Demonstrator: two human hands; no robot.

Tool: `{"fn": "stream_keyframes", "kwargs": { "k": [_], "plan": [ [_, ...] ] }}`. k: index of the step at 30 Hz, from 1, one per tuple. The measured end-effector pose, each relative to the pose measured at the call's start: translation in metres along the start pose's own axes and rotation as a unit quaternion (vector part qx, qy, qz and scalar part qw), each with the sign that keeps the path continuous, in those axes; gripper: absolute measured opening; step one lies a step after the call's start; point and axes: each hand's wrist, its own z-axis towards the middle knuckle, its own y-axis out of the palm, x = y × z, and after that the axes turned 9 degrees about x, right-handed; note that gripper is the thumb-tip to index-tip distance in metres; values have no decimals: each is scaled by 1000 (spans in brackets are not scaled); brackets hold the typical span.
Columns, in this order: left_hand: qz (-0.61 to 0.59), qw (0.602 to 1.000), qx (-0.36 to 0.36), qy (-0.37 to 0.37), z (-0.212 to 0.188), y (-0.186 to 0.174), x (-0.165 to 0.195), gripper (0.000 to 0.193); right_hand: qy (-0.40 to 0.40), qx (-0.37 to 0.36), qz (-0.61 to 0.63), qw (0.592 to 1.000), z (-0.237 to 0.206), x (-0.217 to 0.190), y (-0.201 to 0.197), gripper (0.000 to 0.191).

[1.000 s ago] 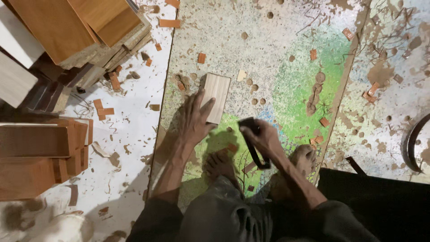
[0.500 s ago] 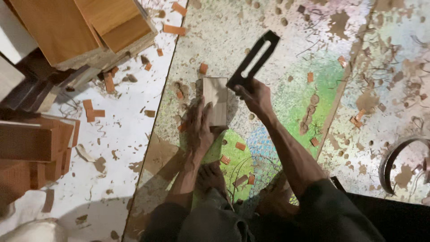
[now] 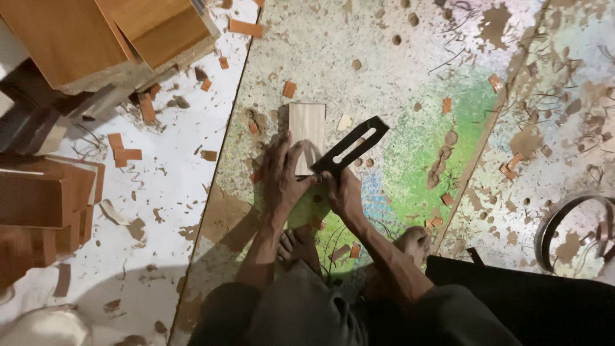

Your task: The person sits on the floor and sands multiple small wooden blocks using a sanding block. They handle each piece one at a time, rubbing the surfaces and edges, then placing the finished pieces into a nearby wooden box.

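Observation:
A small pale wooden block (image 3: 307, 126) lies on the speckled floor in front of me. My left hand (image 3: 282, 176) presses down on its near end, fingers spread over the wood. My right hand (image 3: 341, 189) grips the lower end of a black slotted metal tool (image 3: 352, 148), whose blade angles up to the right, with its lower part against the block's near right corner. My bare feet (image 3: 301, 247) rest on the floor under my arms.
Stacks of brown laminated boards (image 3: 96, 38) sit at the top left, and more boards (image 3: 38, 205) at the left edge. Small orange-brown offcuts (image 3: 246, 27) litter the floor. A metal ring (image 3: 570, 234) lies at the right. A dark cloth (image 3: 525, 301) covers the lower right.
My right hand brought the black tool from low beside my knee up over the block, then down against its near right corner. My left hand stayed on the block.

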Motion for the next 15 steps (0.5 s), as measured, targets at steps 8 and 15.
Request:
{"fn": "stream_keyframes", "kwargs": {
  "k": [8,15],
  "plan": [
    [-161,963,203,68,-29,14,-50,13,39,-52,-36,997,18,9,-73,14],
    [-155,980,119,-33,-15,-39,-30,42,117,114,518,840,39,3,-140,10]
  ]
}}
